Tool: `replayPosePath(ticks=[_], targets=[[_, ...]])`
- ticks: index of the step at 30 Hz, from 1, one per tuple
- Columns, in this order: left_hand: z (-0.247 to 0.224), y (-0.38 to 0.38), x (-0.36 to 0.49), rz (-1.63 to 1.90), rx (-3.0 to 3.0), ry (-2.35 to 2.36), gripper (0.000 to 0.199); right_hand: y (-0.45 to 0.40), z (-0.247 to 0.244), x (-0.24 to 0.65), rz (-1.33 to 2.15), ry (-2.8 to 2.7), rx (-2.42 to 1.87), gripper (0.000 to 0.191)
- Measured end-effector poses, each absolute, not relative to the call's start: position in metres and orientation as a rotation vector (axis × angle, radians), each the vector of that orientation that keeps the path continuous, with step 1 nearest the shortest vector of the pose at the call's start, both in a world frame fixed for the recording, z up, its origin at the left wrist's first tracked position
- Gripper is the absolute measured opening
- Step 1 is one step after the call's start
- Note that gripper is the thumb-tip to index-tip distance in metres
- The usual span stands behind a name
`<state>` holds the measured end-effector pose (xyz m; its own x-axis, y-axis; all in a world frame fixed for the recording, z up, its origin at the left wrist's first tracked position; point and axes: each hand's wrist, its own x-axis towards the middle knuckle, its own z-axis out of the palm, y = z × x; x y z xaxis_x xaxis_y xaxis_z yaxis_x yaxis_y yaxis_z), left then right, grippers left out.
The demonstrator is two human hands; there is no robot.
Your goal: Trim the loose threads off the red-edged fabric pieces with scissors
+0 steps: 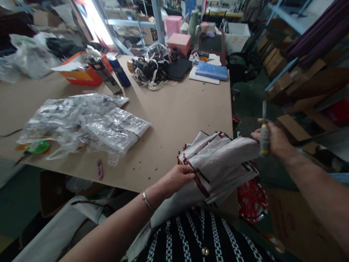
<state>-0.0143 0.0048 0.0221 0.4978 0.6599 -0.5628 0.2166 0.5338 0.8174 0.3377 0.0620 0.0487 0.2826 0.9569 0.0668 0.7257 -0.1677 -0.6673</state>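
Note:
A thick stack of pale grey fabric pieces [223, 156] with dark red edging lies across the near right corner of the table and over my lap. At its left side, the fingers of my left hand [178, 178] are closed on the red-trimmed edge. My right hand [275, 140] is off to the right, wrapped round a slim tool [264, 136] with a grey-and-yellow handle and a metal tip pointing up; its exact kind is unclear. The right fingertips are at the fabric's far right end, and whether they grip it I cannot tell.
On the brown table [169, 109] lie pink-handled thread snips [100, 169], clear plastic-wrapped packs [117, 129], a blue flask [119, 71], an orange box [81, 74] and blue books [211, 71]. Right of the table stand a red woven basket [252, 202] and cardboard boxes [291, 127].

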Motion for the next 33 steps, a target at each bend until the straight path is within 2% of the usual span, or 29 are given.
replayPosePath(ticks=[3, 8, 10, 18, 33], targets=[[0.008, 0.007, -0.009, 0.313, 0.96, 1.099, 0.018, 0.042, 0.043, 0.308, 0.658, -1.558, -1.959, 0.065], [0.007, 0.004, -0.013, 0.309, 0.924, 1.096, 0.017, -0.037, 0.038, 0.234, 1.74, -1.588, -1.507, 0.057], [0.009, 0.003, -0.014, 0.314, 0.9, 1.108, 0.017, -0.062, 0.032, 0.218, 1.915, -1.588, -1.354, 0.054], [0.014, 0.004, -0.013, 0.323, 0.807, 1.089, 0.015, -0.08, 0.007, 0.208, 1.928, -1.653, -1.395, 0.053], [0.0, -0.002, -0.013, 0.361, 0.755, 0.997, 0.014, -0.068, -0.004, 0.188, 1.905, -1.474, -1.341, 0.051]])
